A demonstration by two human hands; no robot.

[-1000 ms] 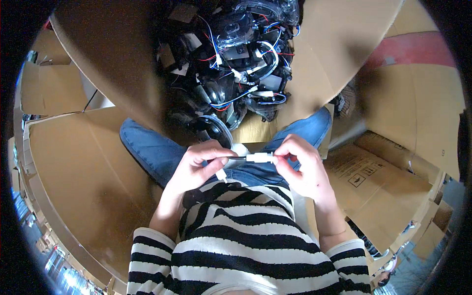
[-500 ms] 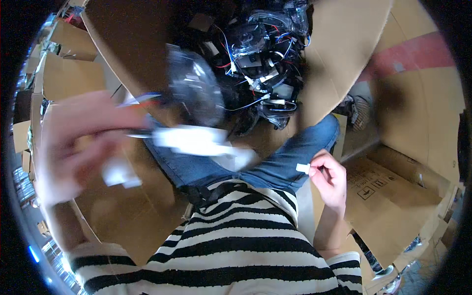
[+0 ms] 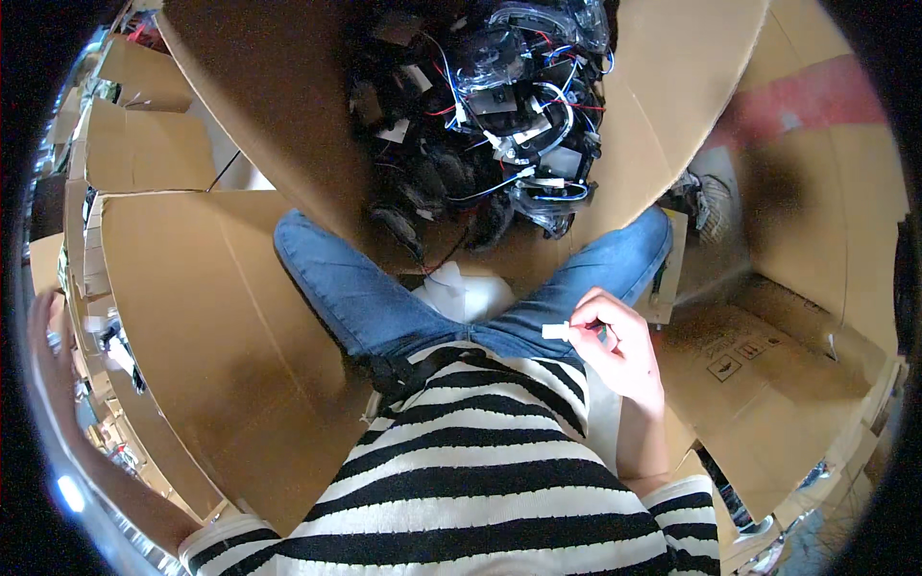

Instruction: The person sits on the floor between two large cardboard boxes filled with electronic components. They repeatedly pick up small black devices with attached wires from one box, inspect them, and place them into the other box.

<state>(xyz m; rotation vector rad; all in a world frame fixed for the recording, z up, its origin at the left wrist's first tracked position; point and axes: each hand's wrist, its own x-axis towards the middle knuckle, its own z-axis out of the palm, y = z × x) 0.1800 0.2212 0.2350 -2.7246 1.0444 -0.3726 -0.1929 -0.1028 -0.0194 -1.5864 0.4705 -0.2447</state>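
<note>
big cardboard box [image 3: 288, 144] of tangled wiring [image 3: 490, 106] sits ahead; your right hand [image 3: 624, 350] pinches a small white connector [image 3: 557, 331], lying sideways, pointing left. left hand [image 3: 43, 355] blurry, can't tell.

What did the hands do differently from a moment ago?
Both hands held a small white piece together in the lap. The left hand let go and swung far out to the person's left, past the cardboard box. The right hand kept pinching the white piece by the lap. The box of tangled wires stayed put.
</note>
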